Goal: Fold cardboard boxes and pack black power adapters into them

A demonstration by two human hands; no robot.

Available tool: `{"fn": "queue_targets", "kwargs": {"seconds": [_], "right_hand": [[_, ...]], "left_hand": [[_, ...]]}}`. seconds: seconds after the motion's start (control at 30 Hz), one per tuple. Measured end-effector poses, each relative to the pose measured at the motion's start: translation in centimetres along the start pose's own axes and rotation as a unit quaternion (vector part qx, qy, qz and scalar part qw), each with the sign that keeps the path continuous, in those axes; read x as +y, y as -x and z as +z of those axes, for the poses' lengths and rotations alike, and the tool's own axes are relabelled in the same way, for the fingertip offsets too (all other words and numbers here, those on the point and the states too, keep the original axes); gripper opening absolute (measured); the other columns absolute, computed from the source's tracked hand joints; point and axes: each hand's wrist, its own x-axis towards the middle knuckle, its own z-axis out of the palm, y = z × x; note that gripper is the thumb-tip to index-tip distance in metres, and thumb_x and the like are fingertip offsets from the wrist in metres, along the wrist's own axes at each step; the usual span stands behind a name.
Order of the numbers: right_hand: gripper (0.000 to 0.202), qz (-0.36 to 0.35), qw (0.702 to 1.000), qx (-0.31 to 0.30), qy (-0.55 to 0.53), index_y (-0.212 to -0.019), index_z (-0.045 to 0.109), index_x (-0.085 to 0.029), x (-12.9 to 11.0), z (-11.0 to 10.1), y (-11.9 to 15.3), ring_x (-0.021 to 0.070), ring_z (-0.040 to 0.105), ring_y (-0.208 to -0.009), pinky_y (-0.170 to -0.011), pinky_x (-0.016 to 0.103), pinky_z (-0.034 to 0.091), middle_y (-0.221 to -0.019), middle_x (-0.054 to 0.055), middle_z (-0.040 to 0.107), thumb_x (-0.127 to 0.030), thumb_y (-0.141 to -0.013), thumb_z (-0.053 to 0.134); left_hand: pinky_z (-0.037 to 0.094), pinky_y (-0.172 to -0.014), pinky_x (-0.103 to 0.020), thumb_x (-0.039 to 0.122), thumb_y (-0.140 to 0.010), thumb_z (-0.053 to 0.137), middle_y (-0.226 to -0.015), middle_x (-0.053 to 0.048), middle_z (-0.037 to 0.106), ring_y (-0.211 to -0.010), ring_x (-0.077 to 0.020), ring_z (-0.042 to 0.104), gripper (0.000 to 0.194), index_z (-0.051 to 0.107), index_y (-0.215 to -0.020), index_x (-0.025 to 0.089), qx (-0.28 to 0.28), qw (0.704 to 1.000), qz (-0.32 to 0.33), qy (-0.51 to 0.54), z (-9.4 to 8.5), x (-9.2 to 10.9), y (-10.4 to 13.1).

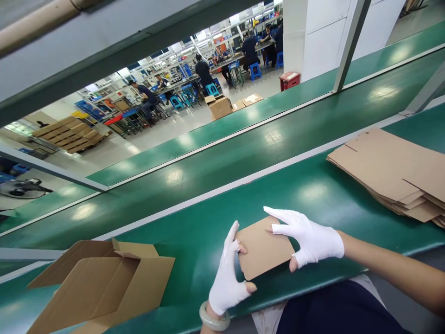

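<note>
A small brown cardboard piece (pixel 266 248) is held between my two hands above the green work surface. Only its top face shows, so I cannot tell whether it is flat or a folded box. My left hand (pixel 229 273), in a white glove with some fingertips bare, grips its left edge. On the right edge is my right hand (pixel 308 236), gloved the same way, its thumb at the near corner and its fingers at the far side. To the left stands an open cardboard box (pixel 146 283) with raised flaps.
A stack of flat cardboard blanks (pixel 392 167) lies at the right. Beyond a pale rail runs a green conveyor belt (pixel 222 162), with metal posts (pixel 351 46) beside it. Farther off, several people sit at workbenches, near cartons (pixel 220 107) and a pallet (pixel 71 133).
</note>
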Motion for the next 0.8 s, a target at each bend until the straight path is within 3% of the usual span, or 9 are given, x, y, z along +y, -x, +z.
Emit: {"fn": "queue_targets", "kwargs": {"seconds": [0.13, 0.27, 0.47, 0.57, 0.7, 0.8], "right_hand": [[0.074, -0.014, 0.996, -0.021, 0.085, -0.132, 0.047, -0.015, -0.6, -0.1, -0.1, 0.0334, 0.022, -0.138, -0.106, 0.053, 0.031, -0.15, 0.023, 0.019, -0.065, -0.078, 0.057], [0.071, -0.037, 0.993, -0.004, 0.112, -0.129, 0.049, -0.015, -0.3, 0.1, -0.2, 0.032, 0.026, -0.136, -0.105, 0.051, 0.033, -0.148, 0.022, 0.025, -0.063, -0.078, 0.059], [0.055, -0.086, 0.987, 0.054, 0.127, -0.12, 0.056, -0.016, -0.1, 0.1, -0.9, 0.028, 0.038, -0.127, -0.101, 0.049, 0.037, -0.139, 0.019, 0.039, -0.057, -0.084, 0.056], [0.048, -0.085, 0.987, 0.067, 0.121, -0.118, 0.059, -0.019, -0.5, 0.0, -1.2, 0.0263, 0.041, -0.124, -0.1, 0.048, 0.039, -0.138, 0.016, 0.041, -0.055, -0.087, 0.054], [0.038, -0.09, 0.982, 0.081, 0.147, -0.115, 0.061, -0.021, -1.1, 0.4, -1.1, 0.0267, 0.038, -0.127, -0.102, 0.049, 0.037, -0.139, 0.013, 0.043, -0.047, -0.09, 0.05], [0.033, -0.091, 0.974, 0.073, 0.195, -0.115, 0.061, -0.022, -1.4, 0.8, -0.9, 0.0315, 0.03, -0.133, -0.101, 0.054, 0.035, -0.141, 0.014, 0.04, -0.042, -0.091, 0.049]], "left_hand": [[0.033, -0.104, -0.058, 0.05, -0.065, 0.076, -0.15, -0.018, 0.025, -0.135, -0.0391, 0.029, 0.062, 0.043, -0.111, 0.024, -0.056, 0.99, -0.017, -0.127, -1.4, 1.0, -0.5], [0.037, -0.102, -0.057, 0.047, -0.068, 0.074, -0.147, -0.018, 0.03, -0.132, -0.0386, 0.036, 0.081, 0.036, -0.136, 0.026, -0.064, 0.978, 0.04, -0.195, -1.7, 0.8, -1.0], [0.044, -0.098, -0.049, 0.034, -0.077, 0.07, -0.144, -0.014, 0.039, -0.126, -0.0314, 0.045, 0.063, 0.044, -0.134, 0.03, -0.033, 0.973, 0.119, -0.196, -1.9, 0.2, -1.6], [0.045, -0.097, -0.047, 0.036, -0.079, 0.068, -0.142, -0.013, 0.041, -0.124, -0.0303, 0.047, 0.057, 0.046, -0.132, 0.031, -0.04, 0.976, 0.127, -0.175, -2.2, 0.2, -1.9], [0.045, -0.098, -0.047, 0.04, -0.085, 0.059, -0.145, -0.013, 0.038, -0.126, -0.0303, 0.045, 0.052, 0.044, -0.134, 0.033, -0.048, 0.974, 0.14, -0.174, -2.4, 0.2, -1.7], [0.04, -0.103, -0.052, 0.037, -0.09, 0.051, -0.151, -0.014, 0.026, -0.135, -0.033, 0.033, 0.052, 0.037, -0.139, 0.033, -0.057, 0.959, 0.166, -0.221, -2.2, -0.1, -1.3]]}}
